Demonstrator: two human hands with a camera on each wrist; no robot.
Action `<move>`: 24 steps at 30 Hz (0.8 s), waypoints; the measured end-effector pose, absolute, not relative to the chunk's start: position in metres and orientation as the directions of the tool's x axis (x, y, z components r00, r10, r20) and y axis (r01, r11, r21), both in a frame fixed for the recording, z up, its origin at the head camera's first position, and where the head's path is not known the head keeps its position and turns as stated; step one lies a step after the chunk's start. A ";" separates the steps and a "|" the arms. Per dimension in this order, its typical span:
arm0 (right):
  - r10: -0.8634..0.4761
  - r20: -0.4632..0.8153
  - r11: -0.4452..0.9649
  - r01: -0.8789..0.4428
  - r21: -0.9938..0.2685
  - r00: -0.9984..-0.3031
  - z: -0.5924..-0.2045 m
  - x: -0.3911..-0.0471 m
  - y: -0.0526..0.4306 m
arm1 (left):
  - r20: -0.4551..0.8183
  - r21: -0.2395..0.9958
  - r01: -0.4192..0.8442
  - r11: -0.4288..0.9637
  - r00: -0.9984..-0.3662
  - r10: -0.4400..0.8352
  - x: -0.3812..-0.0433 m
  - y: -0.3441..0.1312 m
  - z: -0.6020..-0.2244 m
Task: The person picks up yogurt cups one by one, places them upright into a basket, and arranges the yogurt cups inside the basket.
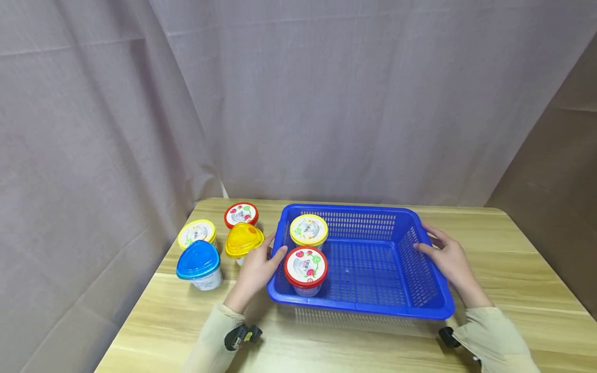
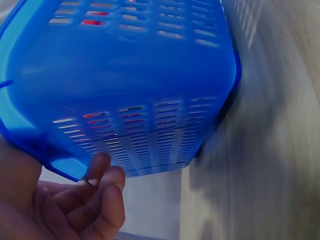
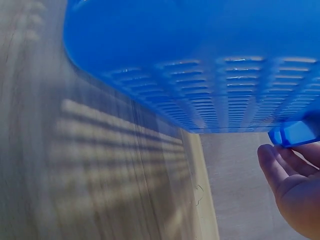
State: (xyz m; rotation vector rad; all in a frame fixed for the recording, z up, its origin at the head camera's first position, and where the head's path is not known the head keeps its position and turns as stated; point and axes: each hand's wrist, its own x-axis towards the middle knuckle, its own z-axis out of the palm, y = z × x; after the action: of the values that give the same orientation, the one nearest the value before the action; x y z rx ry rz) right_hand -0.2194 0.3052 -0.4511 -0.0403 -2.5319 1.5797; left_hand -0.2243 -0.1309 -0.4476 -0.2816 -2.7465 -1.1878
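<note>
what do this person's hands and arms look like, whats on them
The left hand and right hand wear no gloves. The left sleeve and right sleeve are long and pale beige. The left wrist device is black with a small yellow-green patch; the right wrist device looks black too.

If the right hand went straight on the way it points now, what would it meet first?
Most likely the right end of the blue basket, where the right hand already grips the rim; exact depth along that line is unclear.
</note>
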 end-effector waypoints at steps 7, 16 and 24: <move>0.117 0.093 0.402 -0.039 -0.915 -0.989 -0.452 -0.217 0.305 | 0.351 0.535 0.302 0.789 -0.929 0.118 -0.215 -0.136 -0.431; 0.133 0.056 0.323 -0.011 -0.946 -0.990 -0.449 -0.216 0.302 | 0.519 0.463 0.335 0.821 -0.853 0.055 -0.195 -0.192 -0.391; 0.178 0.031 0.303 0.024 -0.953 -0.984 -0.452 -0.215 0.302 | 0.416 0.522 0.158 0.838 -0.905 -0.088 -0.176 -0.263 -0.389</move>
State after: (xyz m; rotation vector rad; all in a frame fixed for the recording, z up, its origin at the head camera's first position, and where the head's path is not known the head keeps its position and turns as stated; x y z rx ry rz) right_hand -0.2152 0.3018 -0.4518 -0.1895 -2.4273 1.7712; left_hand -0.1762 -0.2629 -0.3887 -0.0514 -2.5869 -0.7865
